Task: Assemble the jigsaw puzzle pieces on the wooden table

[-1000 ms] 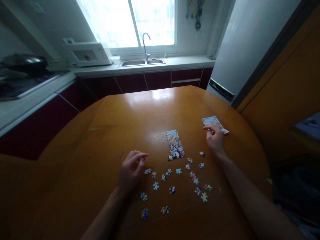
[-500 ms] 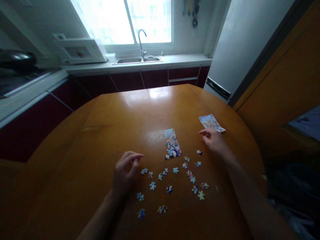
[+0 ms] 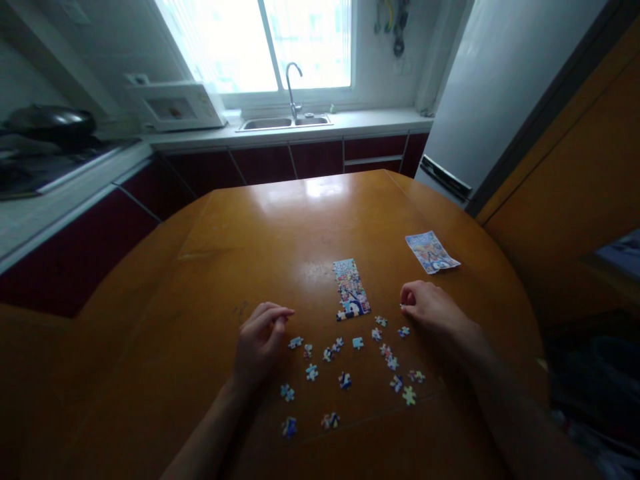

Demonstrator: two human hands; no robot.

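My left hand [image 3: 261, 345] rests on the orange table [image 3: 280, 247] with its fingers curled and thumb against the fingertips; nothing shows in them. It lies just left of several loose puzzle pieces [image 3: 340, 357]. My right hand [image 3: 434, 312] is closed, with its fingertips curled down onto a loose piece at the right of the scatter. That piece is hidden under the fingers. An assembled strip of puzzle [image 3: 352, 289] lies between the hands, a little farther off. A printed picture card [image 3: 431, 252] lies beyond my right hand, apart from it.
The table's round edge runs close on the right, next to an orange cabinet [image 3: 575, 167] and a grey fridge [image 3: 495, 87]. Behind are a counter with a sink [image 3: 283, 123], a microwave [image 3: 175, 107] and a pan [image 3: 50, 123] on the stove.
My right hand has drawn back from the picture card toward me and closed over the loose piece right of the strip. My left hand has stayed put.
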